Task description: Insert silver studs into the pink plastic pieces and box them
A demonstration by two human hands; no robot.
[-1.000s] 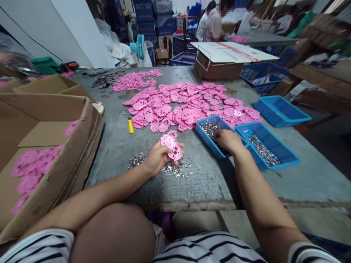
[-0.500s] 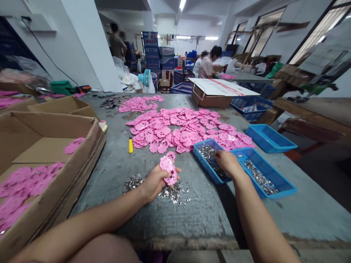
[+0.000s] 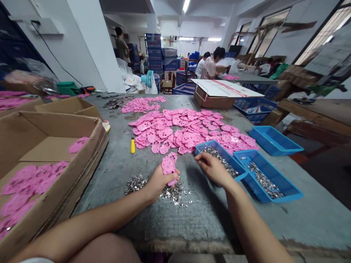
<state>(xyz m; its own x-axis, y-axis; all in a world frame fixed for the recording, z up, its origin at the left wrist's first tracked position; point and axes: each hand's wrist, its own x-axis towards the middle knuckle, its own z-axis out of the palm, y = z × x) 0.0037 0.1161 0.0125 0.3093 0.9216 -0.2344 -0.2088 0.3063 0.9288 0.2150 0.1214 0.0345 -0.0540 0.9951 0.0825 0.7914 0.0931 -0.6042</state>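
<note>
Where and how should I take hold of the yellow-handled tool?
Probably best by the yellow handle, from the near side: it lies thick end nearest, thin shaft pointing away, and the pink pile sits close on its right.

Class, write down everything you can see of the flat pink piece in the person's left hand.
The flat, pink, plastic-looking piece with a wavy outline is gripped in the left hand, the thumb across its lower front. Small surface details are too fine to read. It leans slightly left in the view, over small, silver, metal-looking parts scattered on the grey tabletop. Another pink piece shows at its upper end; whether they touch is unclear.
</note>
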